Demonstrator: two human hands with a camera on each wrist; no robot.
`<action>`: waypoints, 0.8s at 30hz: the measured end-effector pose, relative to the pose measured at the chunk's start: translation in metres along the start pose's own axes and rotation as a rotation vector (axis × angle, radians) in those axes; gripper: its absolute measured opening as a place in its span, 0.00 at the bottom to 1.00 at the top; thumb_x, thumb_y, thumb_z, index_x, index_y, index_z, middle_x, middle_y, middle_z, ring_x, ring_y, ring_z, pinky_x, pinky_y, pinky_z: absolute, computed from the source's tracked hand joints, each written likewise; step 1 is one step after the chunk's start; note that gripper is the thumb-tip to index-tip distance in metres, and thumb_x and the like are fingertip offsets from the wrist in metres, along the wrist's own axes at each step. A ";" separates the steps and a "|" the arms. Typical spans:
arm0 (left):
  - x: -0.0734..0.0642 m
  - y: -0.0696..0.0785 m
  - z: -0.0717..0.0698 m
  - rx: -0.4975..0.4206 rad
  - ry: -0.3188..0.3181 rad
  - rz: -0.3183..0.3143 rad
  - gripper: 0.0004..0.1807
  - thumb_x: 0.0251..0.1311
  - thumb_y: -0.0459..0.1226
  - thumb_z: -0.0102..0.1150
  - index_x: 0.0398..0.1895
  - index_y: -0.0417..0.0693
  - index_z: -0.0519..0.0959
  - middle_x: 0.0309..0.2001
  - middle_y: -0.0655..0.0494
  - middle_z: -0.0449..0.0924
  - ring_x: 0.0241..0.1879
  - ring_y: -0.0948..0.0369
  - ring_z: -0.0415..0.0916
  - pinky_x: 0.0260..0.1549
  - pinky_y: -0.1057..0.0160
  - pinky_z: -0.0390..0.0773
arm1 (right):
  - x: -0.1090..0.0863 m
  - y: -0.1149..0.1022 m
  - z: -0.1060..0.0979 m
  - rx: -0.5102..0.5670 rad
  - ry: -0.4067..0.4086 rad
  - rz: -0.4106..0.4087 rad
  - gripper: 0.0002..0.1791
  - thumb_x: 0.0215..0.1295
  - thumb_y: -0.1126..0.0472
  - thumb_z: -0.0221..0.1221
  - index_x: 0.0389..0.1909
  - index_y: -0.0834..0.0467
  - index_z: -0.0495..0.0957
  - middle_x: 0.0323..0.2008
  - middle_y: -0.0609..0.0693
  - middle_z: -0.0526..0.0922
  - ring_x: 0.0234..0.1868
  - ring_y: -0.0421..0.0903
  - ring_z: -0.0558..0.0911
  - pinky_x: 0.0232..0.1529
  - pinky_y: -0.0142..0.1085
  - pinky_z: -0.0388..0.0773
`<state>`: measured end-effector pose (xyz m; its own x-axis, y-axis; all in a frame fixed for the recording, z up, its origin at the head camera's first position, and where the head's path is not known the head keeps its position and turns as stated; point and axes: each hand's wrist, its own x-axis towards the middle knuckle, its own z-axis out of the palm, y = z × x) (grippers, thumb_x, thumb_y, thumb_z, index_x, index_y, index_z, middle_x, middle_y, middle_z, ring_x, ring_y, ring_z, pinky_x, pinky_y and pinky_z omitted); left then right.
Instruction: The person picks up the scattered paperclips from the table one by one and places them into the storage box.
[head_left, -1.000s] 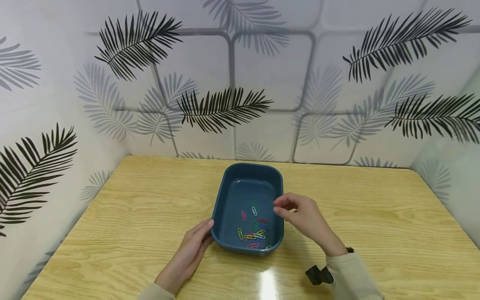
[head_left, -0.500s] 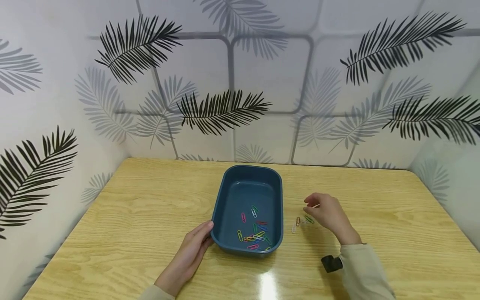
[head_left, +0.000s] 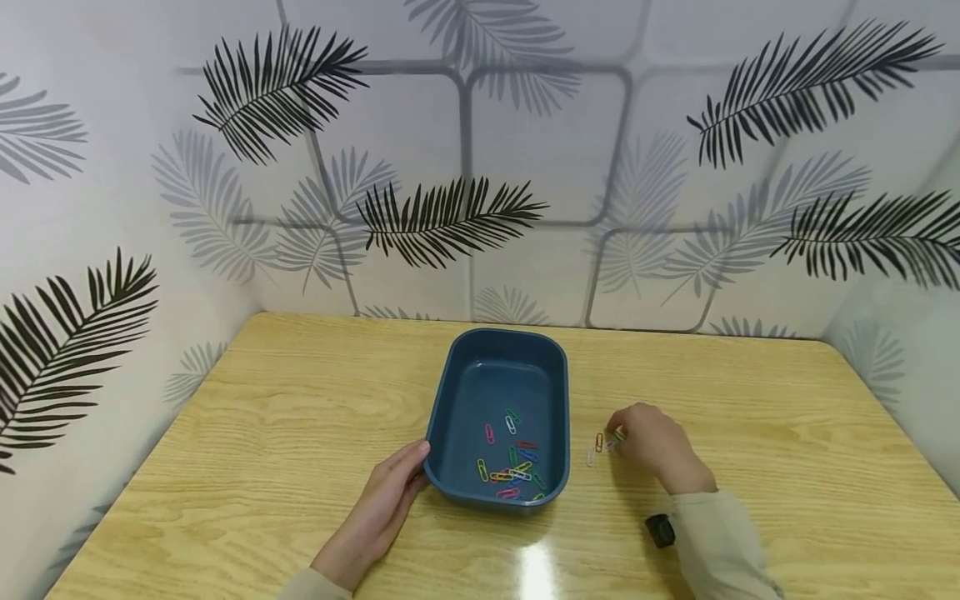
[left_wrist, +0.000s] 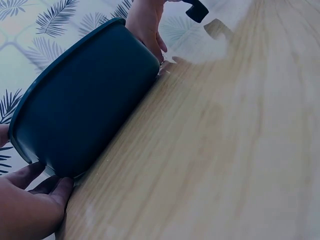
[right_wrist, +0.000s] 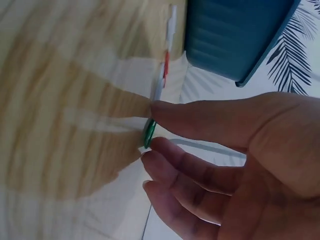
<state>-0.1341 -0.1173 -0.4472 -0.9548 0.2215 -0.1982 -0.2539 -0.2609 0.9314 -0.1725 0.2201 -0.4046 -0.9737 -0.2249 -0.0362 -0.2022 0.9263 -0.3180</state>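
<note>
My left hand (head_left: 384, 496) holds the near left corner of a dark blue plastic box (head_left: 502, 385); in the left wrist view its fingers (left_wrist: 52, 195) lie low against the wall. Several coloured paper clips lie inside, mostly toward the near end, among them a pink paper clip (head_left: 490, 433). Right of the box, my right hand (head_left: 663, 446) is down at the table, thumb and index fingertips pinching a green paper clip (right_wrist: 149, 132). Beside it lie a red paper clip (head_left: 599, 442), a white paper clip (head_left: 590, 458) and another pale one partly by the fingertips.
The wood-patterned table (head_left: 322, 383) runs back to a wall (head_left: 525, 275) with leaf-print covering. Side walls stand at left and right. A black wrist device (head_left: 660, 530) sits at the right sleeve.
My right hand has moved from the box's right rim out to the right and down onto the green paper clip. The left hand and the box have stayed in place.
</note>
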 end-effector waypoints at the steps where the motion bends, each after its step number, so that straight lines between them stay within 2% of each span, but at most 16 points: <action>1: 0.000 0.000 0.000 0.002 -0.001 0.001 0.34 0.71 0.46 0.50 0.68 0.27 0.61 0.67 0.36 0.61 0.66 0.52 0.61 0.63 0.59 0.64 | 0.000 0.000 0.001 -0.006 0.005 0.007 0.09 0.56 0.75 0.61 0.36 0.62 0.85 0.35 0.58 0.83 0.35 0.55 0.81 0.32 0.48 0.80; 7: 0.000 0.000 0.001 0.007 -0.001 0.008 0.34 0.71 0.46 0.50 0.67 0.26 0.60 0.67 0.36 0.61 0.64 0.53 0.63 0.61 0.62 0.66 | 0.001 0.002 0.003 0.013 0.001 0.039 0.11 0.55 0.77 0.57 0.31 0.62 0.84 0.31 0.55 0.83 0.33 0.53 0.81 0.31 0.46 0.80; 15: 0.000 0.000 0.000 0.002 -0.014 0.010 0.34 0.71 0.46 0.50 0.68 0.27 0.59 0.68 0.36 0.59 0.67 0.51 0.59 0.62 0.61 0.64 | 0.001 0.004 0.003 0.076 -0.021 0.013 0.12 0.50 0.80 0.55 0.32 0.66 0.81 0.29 0.54 0.81 0.31 0.51 0.79 0.32 0.45 0.78; 22: 0.000 0.000 0.001 0.002 -0.013 0.009 0.34 0.71 0.46 0.50 0.68 0.27 0.60 0.68 0.36 0.59 0.66 0.51 0.59 0.61 0.62 0.65 | -0.001 0.008 0.003 0.070 -0.023 0.010 0.04 0.55 0.78 0.58 0.27 0.68 0.78 0.28 0.56 0.79 0.30 0.50 0.77 0.33 0.44 0.78; 24: 0.000 0.000 0.001 0.003 -0.012 0.009 0.34 0.71 0.46 0.50 0.68 0.26 0.60 0.68 0.36 0.59 0.66 0.52 0.60 0.61 0.62 0.65 | -0.002 0.009 0.003 0.072 -0.028 0.019 0.05 0.55 0.78 0.58 0.27 0.68 0.78 0.28 0.55 0.79 0.30 0.50 0.77 0.32 0.44 0.78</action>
<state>-0.1335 -0.1167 -0.4468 -0.9551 0.2304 -0.1865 -0.2452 -0.2602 0.9339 -0.1717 0.2278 -0.4098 -0.9738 -0.2164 -0.0692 -0.1742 0.9067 -0.3842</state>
